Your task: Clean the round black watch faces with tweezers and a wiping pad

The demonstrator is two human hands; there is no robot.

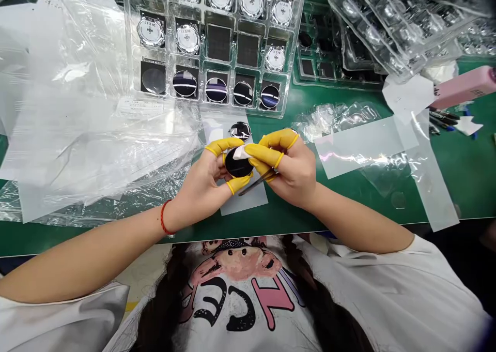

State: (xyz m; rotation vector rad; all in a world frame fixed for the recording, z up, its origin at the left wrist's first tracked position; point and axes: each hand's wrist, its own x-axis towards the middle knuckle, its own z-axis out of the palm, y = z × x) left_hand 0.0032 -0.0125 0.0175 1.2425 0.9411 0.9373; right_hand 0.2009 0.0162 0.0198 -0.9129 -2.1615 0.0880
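My left hand (211,179), with yellow finger cots on its fingertips, grips a round watch case (237,167) by its rim, the dark glass face turned up. Against that glass, my right hand (290,166) presses a small folded white cloth (242,152) between cot-covered fingers. A thin dark tool like tweezers (256,182) also sticks out from under the right hand's fingers. Just beyond the hands another round watch face (240,130) lies on a translucent sheet (248,202). Part of one more round piece shows behind the right hand.
A clear tray (284,96) of watch cases stands at the back, some face up, others back up. Plastic bags and white sheets (77,150) cover the left. To the right are clear film strips (364,145), stacked trays (403,36), a pink bottle (465,87) and pens (444,119).
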